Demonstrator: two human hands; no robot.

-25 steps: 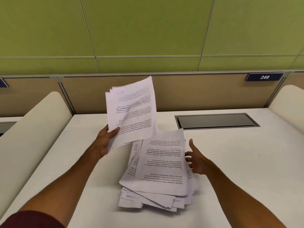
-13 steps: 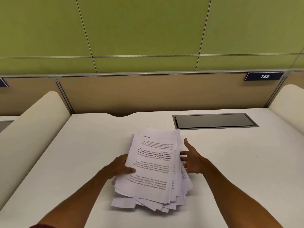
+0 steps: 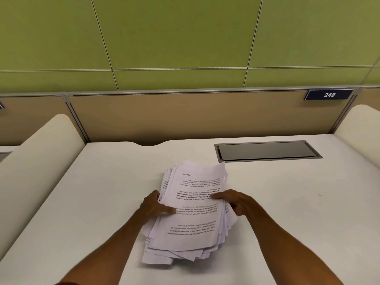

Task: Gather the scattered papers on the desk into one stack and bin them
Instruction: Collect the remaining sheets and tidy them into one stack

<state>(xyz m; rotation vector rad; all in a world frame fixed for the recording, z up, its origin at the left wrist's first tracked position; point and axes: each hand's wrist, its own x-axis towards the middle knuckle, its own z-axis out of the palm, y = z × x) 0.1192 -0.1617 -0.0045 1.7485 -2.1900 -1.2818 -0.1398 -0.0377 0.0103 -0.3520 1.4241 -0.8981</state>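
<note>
A thick, uneven stack of printed white papers (image 3: pixel 193 227) lies in the middle of the white desk (image 3: pixel 287 202), its sheet corners fanned out at the near end. My left hand (image 3: pixel 153 206) grips the stack's left edge, thumb laid across the top sheet and fingers tucked beneath. My right hand (image 3: pixel 234 201) grips the right edge the same way, thumb on top of the printed page. No bin is in view.
A grey recessed cable-tray lid (image 3: pixel 267 151) sits in the desk at the back right. A tan partition (image 3: pixel 185 116) with a "248" plate (image 3: pixel 329 95) closes the back, and cream rounded dividers (image 3: pixel 37 157) flank both sides.
My left hand brought the lifted sheets down onto the pile. My right hand moved in from beside the pile and took hold of its right edge, so both hands now grip the stack.
</note>
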